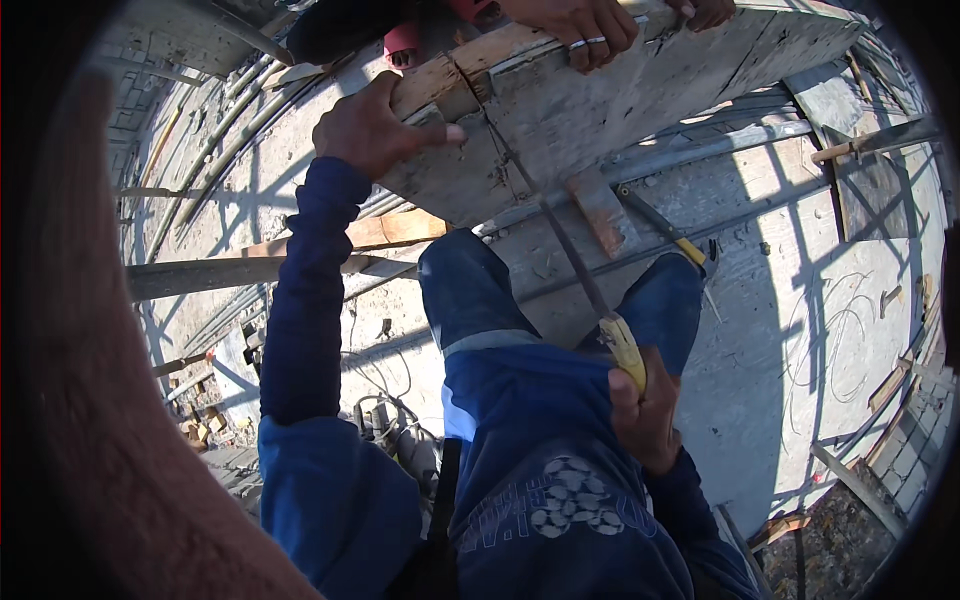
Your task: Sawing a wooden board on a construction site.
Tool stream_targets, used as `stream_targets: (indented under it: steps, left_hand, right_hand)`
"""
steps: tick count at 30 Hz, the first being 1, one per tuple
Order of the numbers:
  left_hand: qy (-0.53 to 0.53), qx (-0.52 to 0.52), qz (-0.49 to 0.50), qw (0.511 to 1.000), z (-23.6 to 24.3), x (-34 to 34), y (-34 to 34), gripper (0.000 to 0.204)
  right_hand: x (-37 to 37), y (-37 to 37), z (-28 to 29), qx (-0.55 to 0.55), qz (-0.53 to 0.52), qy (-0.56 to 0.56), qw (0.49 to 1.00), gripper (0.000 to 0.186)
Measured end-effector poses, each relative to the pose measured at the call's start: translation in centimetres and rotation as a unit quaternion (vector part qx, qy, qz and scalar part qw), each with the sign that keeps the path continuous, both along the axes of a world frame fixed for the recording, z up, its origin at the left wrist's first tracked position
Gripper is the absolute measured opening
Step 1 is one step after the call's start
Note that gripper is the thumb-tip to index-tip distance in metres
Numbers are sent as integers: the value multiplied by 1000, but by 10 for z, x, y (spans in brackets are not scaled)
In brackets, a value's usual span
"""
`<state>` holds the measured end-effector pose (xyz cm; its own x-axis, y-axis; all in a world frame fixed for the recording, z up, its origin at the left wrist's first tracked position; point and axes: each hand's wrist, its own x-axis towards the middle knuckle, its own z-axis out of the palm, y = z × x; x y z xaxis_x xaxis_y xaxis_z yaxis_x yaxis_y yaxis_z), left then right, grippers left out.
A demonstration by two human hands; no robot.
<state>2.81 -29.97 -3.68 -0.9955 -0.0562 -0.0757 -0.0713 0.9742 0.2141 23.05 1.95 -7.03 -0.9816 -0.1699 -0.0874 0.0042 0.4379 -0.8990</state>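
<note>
My right hand (645, 415) is closed around the yellow handle of a handsaw (572, 250). Its narrow blade runs up and away to a dark cut line in a grey-stained wooden panel (640, 115). The panel is raised and tilted, with a bare timber strip (430, 85) along its top edge. My left hand (375, 130) grips the panel's left end, thumb stretched across the face; its other fingers are partly hidden. Farther off, a co-worker's ringed hand (595, 35) rests on the top edge, with their other hand (705, 10) to its right.
A hammer (660, 225) with a yellow band lies on the concrete floor beside my right knee, near a short wood offcut (598, 210). Pipes (215, 150) and planks lie at left. Thin wire (830, 340) loops over the floor at right. Cables (385, 400) lie left of my legs.
</note>
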Motion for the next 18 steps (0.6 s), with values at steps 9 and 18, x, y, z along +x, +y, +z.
stream_targets:
  steps: [9, 18]
  left_hand:
    - [32, -11, -3, 999, -6, -2, 3, 90]
    - [45, -17, -11, 999, -9, 8, 12, 88]
  right_hand:
    - [-130, -101, -21, 2, 5, 88, 996, 37]
    - [-30, -29, -24, -12, -33, 32, 999, 38]
